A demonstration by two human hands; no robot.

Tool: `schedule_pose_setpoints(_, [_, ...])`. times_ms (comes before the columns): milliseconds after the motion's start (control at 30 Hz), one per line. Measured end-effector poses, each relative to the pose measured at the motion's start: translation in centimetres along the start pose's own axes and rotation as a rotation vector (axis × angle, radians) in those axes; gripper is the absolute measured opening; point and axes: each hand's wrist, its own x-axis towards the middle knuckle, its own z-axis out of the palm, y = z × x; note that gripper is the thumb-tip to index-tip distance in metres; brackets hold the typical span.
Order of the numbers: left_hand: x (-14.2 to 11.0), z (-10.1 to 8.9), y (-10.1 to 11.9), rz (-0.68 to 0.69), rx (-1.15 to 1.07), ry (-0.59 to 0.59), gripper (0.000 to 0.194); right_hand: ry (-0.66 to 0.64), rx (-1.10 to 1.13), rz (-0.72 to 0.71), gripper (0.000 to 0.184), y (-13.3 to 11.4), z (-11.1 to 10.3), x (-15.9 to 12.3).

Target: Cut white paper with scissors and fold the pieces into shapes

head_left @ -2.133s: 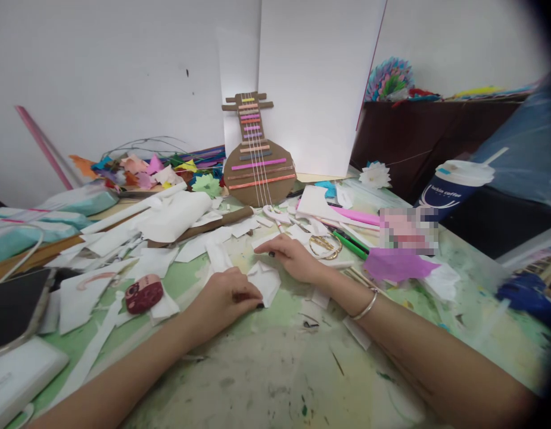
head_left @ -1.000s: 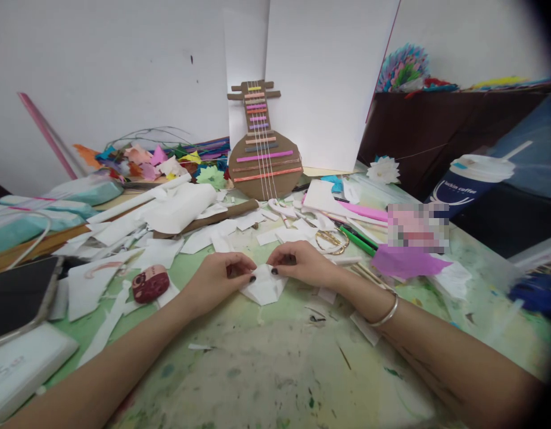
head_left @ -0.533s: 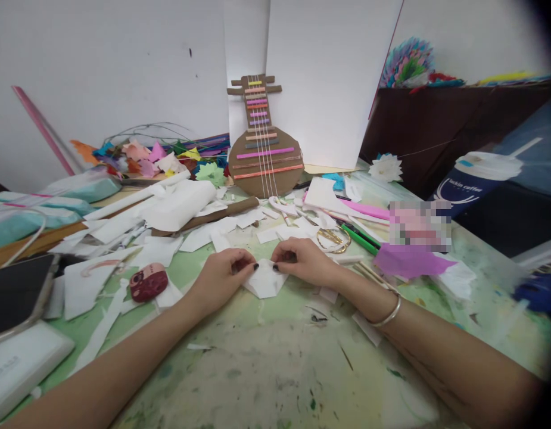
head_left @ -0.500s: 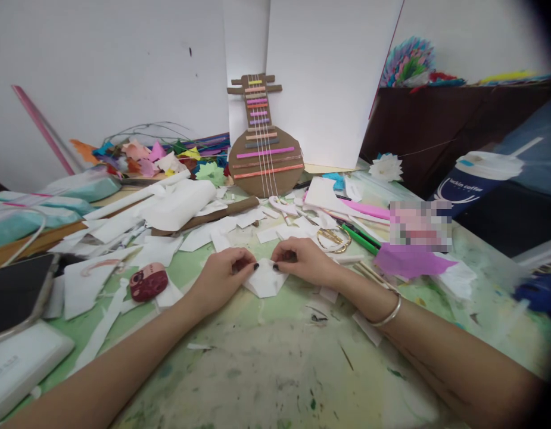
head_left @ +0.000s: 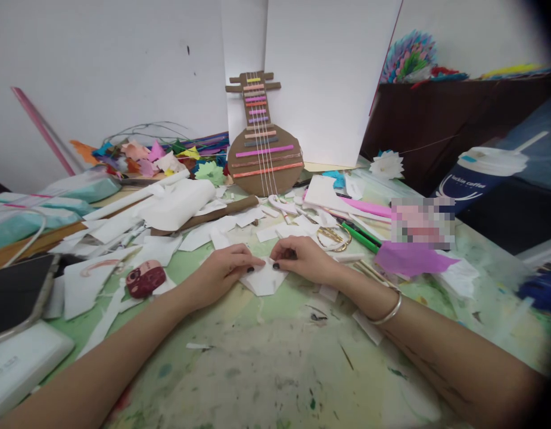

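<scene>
A small folded white paper piece [head_left: 262,281] lies on the paint-stained green table [head_left: 275,363] in front of me. My left hand [head_left: 221,271] rests on its left edge, fingers stretched toward the top corner and pressing it. My right hand [head_left: 302,259] is curled at the paper's upper right corner, its fingertips pinching it; a silver bangle [head_left: 389,310] circles that wrist.
White paper scraps [head_left: 168,226] litter the table's back half. A cardboard stringed instrument model [head_left: 260,143] leans on the white board behind. Gold scissors [head_left: 333,237], green pens [head_left: 358,237], purple paper [head_left: 411,259], a blue coffee cup [head_left: 474,179], a phone [head_left: 13,298] and a red painted stone [head_left: 145,279] lie around.
Both hands came together onto the folded paper after the right hand drew back from the scraps. In the last half second the left fingers stretched out flatter along its top edge.
</scene>
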Motion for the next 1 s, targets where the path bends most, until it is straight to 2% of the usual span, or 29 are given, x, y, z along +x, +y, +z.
schedule_pose_setpoints(333, [0.7, -0.2, 0.5, -0.04, 0.102, -0.044, 0.028, 0.04, 0.019, 0.014, 0.013, 0.5, 0.3, 0.2])
schedule_pose_setpoints(700, [1.1, 0.7, -0.5, -0.087, 0.091, 0.02, 0.013, 0.045, 0.021, 0.015, 0.015, 0.6, 0.4, 0.2])
schedule_pose_setpoints(1000, [0.7, 0.7, -0.3, -0.173, 0.008, 0.056, 0.025, 0.045, 0.005, 0.039, 0.015, 0.1, 0.3, 0.3])
